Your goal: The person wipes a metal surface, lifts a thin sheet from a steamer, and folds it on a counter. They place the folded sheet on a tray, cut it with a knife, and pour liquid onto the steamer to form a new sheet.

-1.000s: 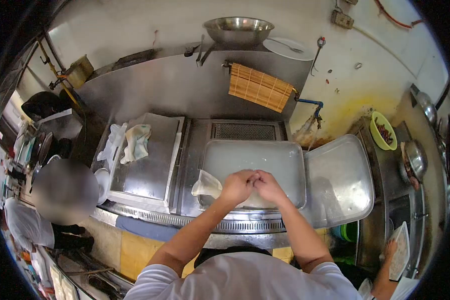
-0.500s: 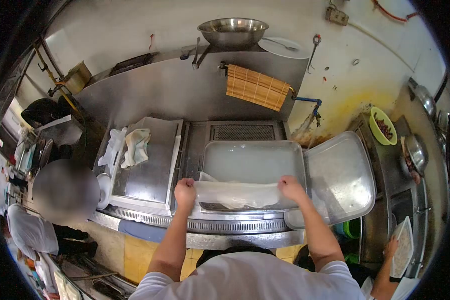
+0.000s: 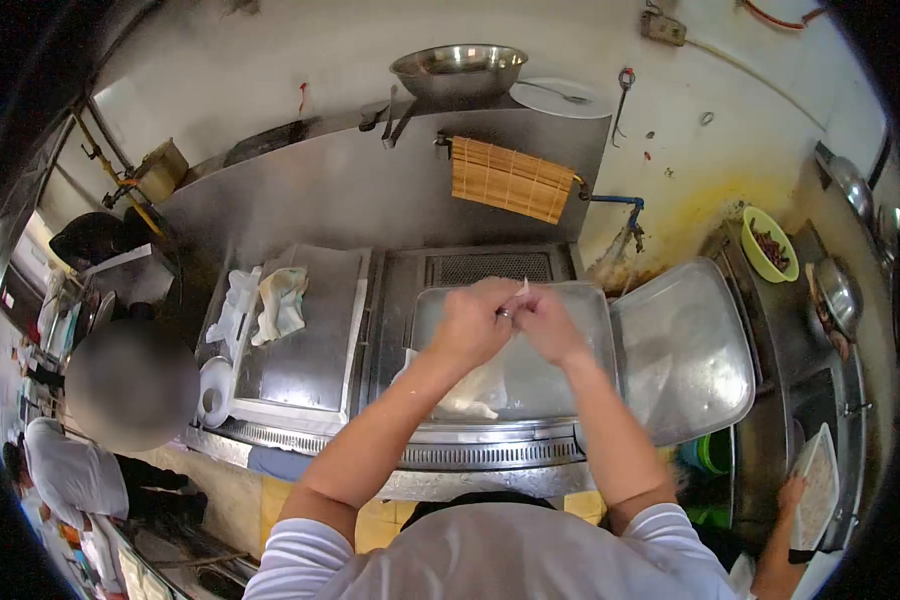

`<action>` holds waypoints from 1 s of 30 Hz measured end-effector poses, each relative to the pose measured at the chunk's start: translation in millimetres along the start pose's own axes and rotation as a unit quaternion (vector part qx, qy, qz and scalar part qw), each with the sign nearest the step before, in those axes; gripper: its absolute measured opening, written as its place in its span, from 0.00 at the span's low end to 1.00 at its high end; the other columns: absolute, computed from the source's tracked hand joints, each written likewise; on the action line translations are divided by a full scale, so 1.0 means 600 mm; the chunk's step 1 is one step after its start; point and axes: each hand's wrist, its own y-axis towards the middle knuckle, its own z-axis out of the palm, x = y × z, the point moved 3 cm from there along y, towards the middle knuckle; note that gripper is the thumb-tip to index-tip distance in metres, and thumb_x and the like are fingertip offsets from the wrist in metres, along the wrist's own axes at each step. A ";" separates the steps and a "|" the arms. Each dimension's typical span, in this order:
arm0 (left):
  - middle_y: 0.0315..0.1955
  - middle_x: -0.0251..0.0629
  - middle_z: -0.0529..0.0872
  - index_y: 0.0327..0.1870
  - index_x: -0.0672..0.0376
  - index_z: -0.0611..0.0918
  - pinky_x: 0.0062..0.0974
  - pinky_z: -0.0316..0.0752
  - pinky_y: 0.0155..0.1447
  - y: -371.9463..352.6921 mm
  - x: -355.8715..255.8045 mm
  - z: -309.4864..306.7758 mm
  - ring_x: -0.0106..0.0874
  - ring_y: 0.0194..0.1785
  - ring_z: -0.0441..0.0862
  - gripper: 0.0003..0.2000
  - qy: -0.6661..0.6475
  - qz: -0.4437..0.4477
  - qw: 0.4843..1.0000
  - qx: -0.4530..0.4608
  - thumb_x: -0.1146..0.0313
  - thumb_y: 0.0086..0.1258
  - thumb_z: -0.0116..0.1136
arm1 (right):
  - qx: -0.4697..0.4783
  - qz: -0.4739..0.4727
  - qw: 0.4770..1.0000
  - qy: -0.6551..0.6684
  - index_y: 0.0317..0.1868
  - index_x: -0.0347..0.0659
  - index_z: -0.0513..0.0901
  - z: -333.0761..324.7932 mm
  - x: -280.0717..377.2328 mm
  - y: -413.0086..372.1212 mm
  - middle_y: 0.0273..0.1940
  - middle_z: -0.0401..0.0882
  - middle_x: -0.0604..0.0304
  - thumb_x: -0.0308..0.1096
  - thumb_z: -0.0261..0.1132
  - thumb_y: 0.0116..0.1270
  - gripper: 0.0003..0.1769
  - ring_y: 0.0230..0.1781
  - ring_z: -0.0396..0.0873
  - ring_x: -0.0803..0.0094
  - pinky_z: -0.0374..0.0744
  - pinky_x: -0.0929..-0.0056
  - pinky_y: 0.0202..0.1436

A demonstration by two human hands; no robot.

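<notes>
My left hand (image 3: 475, 325) and my right hand (image 3: 548, 325) meet over the metal tray (image 3: 595, 345) of cloudy liquid. Both are closed on a thin, wet white cloth (image 3: 475, 388); a small tip of it pokes up between the fingers. Below my hands the rest of the cloth hangs bunched over the tray's front left part, partly hidden by my left forearm. A ring shows on a finger where the hands meet.
An empty metal tray (image 3: 682, 350) leans at right, and a flat steel panel (image 3: 295, 375) with a crumpled cloth (image 3: 281, 305) lies left. A bamboo mat (image 3: 510, 180) hangs behind. One person (image 3: 75, 470) is at left; another's hand (image 3: 792, 492) holds a white tray (image 3: 818, 485) at right.
My hands have come together from the two ends of the spread cloth and moved up over the tray. The cloth has gone from stretched wide to gathered and hanging.
</notes>
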 end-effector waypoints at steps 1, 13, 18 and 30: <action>0.42 0.50 0.91 0.46 0.61 0.89 0.36 0.85 0.50 0.012 -0.012 -0.011 0.48 0.46 0.90 0.09 0.016 0.023 0.999 -0.016 0.77 0.65 0.67 | 0.004 0.031 0.999 -0.043 0.45 0.35 0.86 0.003 -0.020 0.000 0.33 0.84 0.64 0.22 0.60 0.70 0.09 0.35 0.80 0.77 0.78 0.74 0.40; 0.41 0.45 0.93 0.48 0.61 0.89 0.30 0.86 0.50 -0.005 0.036 -0.103 0.35 0.43 0.92 0.15 -0.029 -0.051 0.989 -0.132 0.85 0.62 0.59 | -0.090 -0.009 0.953 -0.289 0.48 0.29 0.85 -0.145 -0.205 -0.037 0.43 0.89 0.46 0.21 0.62 0.61 0.15 0.45 0.88 0.59 0.83 0.62 0.51; 0.41 0.48 0.92 0.47 0.61 0.89 0.32 0.85 0.49 -0.027 0.004 -0.019 0.40 0.43 0.92 0.12 -0.027 -0.017 0.999 -0.013 0.82 0.65 0.61 | -0.074 0.006 0.997 0.006 0.47 0.30 0.84 0.021 -0.028 -0.016 0.43 0.89 0.48 0.22 0.60 0.64 0.12 0.45 0.87 0.62 0.82 0.64 0.51; 0.36 0.45 0.89 0.36 0.55 0.89 0.47 0.83 0.50 -0.291 0.286 0.047 0.46 0.43 0.88 0.07 0.212 -0.220 0.942 0.138 0.64 0.63 0.65 | -0.069 -0.003 0.770 -0.634 0.41 0.34 0.84 -0.120 -0.304 -0.135 0.52 0.85 0.42 0.27 0.63 0.61 0.09 0.50 0.84 0.44 0.82 0.48 0.53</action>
